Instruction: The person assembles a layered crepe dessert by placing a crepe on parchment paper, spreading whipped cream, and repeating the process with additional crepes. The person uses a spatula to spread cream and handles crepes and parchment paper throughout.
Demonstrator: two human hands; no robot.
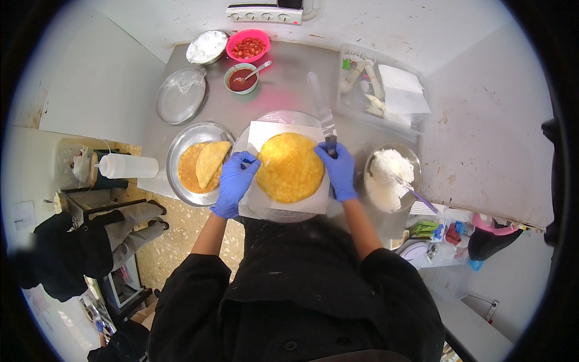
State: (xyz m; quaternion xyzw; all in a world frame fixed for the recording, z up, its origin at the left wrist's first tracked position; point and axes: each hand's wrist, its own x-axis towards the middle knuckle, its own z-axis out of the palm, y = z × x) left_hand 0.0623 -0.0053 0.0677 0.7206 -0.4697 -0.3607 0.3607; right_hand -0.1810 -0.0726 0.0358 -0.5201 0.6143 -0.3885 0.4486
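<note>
A round yellow sponge cake layer (289, 169) lies on white square paper (259, 134), over a clear round board or turntable (289, 117). My left hand (237, 181), in a blue glove, is closed in a pinch at the layer's left edge. Whatever is between those fingertips is hidden. My right hand (339, 172), also gloved, grips the dark handle of an offset spatula (322, 108), its metal blade pointing away from me. The right fingertips reach the layer's right edge. Left of my left hand, more thin sponge layers (211, 164), one folded over, rest in a round metal pan (177, 181).
Right stands a bowl of white cream (389, 172) with a purple-handled tool. Behind are a clear plastic bin (344, 108), a sauce bowl (241, 89) with a spoon, a pink strawberry bowl (265, 37) and a white-filled bowl (206, 47). A squeeze bottle (129, 166) sits left; a person (66, 253) is beyond.
</note>
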